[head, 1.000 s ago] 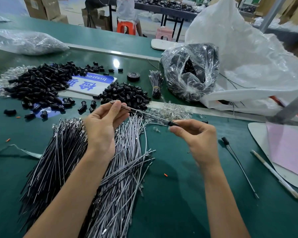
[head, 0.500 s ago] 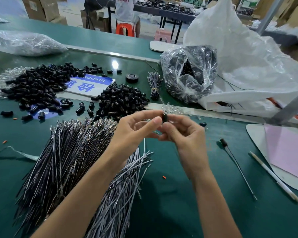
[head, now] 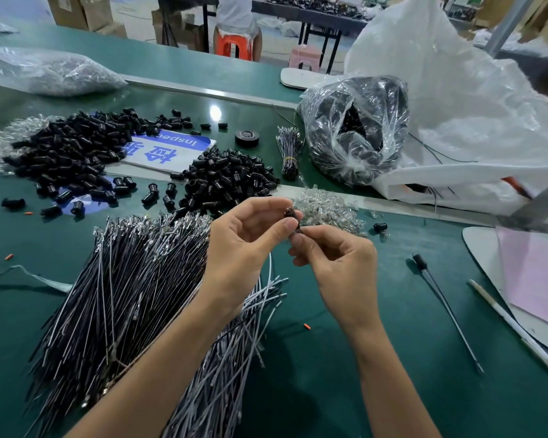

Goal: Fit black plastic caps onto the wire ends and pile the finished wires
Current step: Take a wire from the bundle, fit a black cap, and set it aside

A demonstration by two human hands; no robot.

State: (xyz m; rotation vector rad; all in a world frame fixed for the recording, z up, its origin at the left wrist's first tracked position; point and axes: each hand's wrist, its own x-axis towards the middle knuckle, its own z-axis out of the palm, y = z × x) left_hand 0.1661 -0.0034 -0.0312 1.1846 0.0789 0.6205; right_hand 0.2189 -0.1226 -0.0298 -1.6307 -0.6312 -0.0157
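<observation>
Your left hand (head: 244, 245) and right hand (head: 336, 263) meet above the green worktop (head: 329, 374); both grips are narrow, fingertips pinching one black cap (head: 293, 216) between them; the wire bundle (head: 124, 295) lies under your left forearm; loose caps (head: 228, 181) sit just beyond; one capped wire (head: 440, 298) lies apart on your right.

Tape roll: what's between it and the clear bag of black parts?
A small wire bundle, tied with a yellow band, lies on the table between the tape roll and the bag. The head view shows it.
</observation>
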